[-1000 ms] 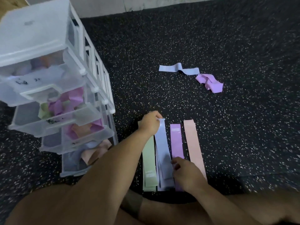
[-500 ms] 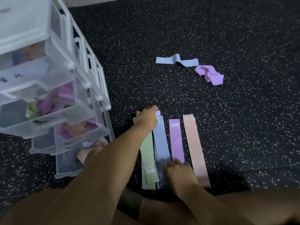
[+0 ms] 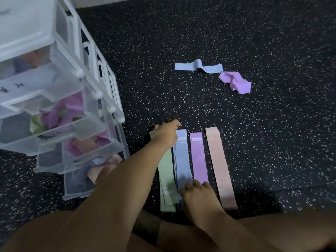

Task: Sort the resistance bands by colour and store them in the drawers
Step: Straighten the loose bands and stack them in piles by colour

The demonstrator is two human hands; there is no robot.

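Four flat rows of resistance bands lie side by side on the floor: a green stack [image 3: 166, 176], a blue stack [image 3: 182, 160], a purple band [image 3: 199, 159] and a pink band [image 3: 220, 166]. My left hand [image 3: 166, 135] sits on the far end of the green stack, its fingers curled around that end and touching the blue stack's corner. My right hand [image 3: 197, 196] rests with its fingertips pressed on the near ends of the blue and purple bands, holding nothing. Farther out lie a loose blue band [image 3: 198, 66] and a crumpled purple band [image 3: 235, 82].
A clear plastic drawer unit [image 3: 76, 73] stands at the left with several drawers pulled out, mixed coloured bands inside them. The floor is black speckled rubber matting [image 3: 272, 142]. My bare legs fill the bottom of the view.
My left hand has shifted left from the blue stack's far end to the green stack's far end. My right hand has slid back to the near ends. The bands stay in their rows.
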